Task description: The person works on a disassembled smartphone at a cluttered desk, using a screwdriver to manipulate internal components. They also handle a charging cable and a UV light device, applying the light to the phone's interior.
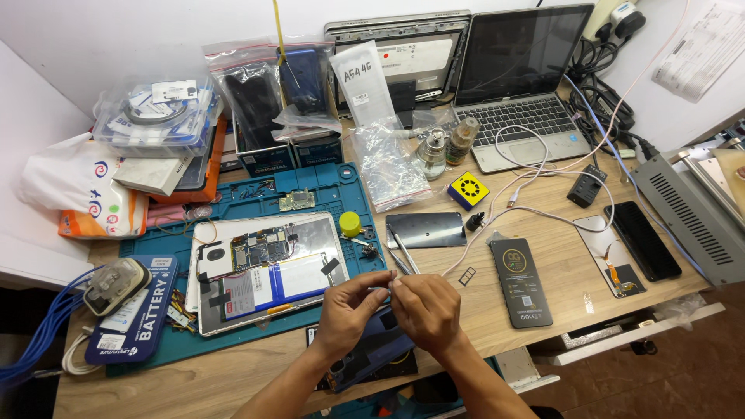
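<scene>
My left hand (347, 310) and my right hand (427, 309) meet at the front edge of the desk, fingertips pinched together on a tiny part (388, 289) too small to identify. Beneath them lies a dark blue phone body (372, 351). Just left of the hands lies an opened tablet (268, 269), its circuit board and white battery exposed, on a blue repair mat (326, 188). A yellow cap (350, 223) stands on the mat beside the tablet. Metal tweezers (403, 256) lie just beyond my hands.
A dark phone panel (426, 230), a black packaged part (521, 282), a black phone (642, 240) and a display part (609, 254) lie to the right. An open laptop (520, 85), bagged parts (256, 101), a yellow box (469, 189) and cables (535, 182) fill the back.
</scene>
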